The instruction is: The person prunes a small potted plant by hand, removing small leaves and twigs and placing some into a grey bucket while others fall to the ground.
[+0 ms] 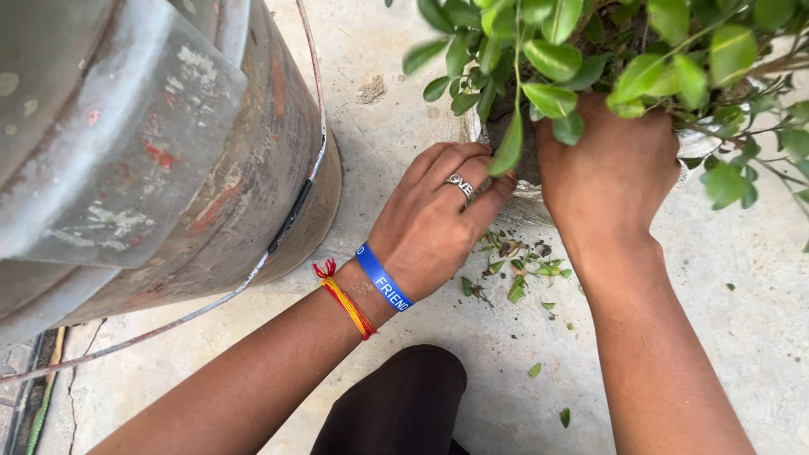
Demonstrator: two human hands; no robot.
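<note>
Head cam, looking down at concrete floor (742, 278).

Left hand (438, 219): fingers curled round near-left side of plant pot (527, 202), palm down, touching its pale wall, so a loose grasp on the pot. Silver ring (461, 184) on 1 finger. At the wrist, 2 bands: blue wristband (383, 278) w/ white lettering, and red-yellow thread (347, 302) just behind it.

Right hand (611, 173): pressed onto top of pot, fingers tucked in under the leaves, tips hidden. Can't tell if clenched on soil, stem or rim; contact w/ pot top clear.

Pot sits on floor at far centre-right, betw. the 2 hands, mostly hidden by the hands & foliage. Green plant (590, 50) fills upper right, glossy oval leaves, thin twigs trailing off to right.

Leaf scraps (518, 270) & soil crumbs scattered on floor just near side of pot, betw. the wrists; 2 stray leaves nearer camera.

Left of scene: big metal drum (152, 160), grey, worn, flaking red paint, tilted look, thin wire running along its side. Well apart from pot, near left forearm.

Bottom centre: dark clothed knee (404, 404) betw. the forearms.
</note>
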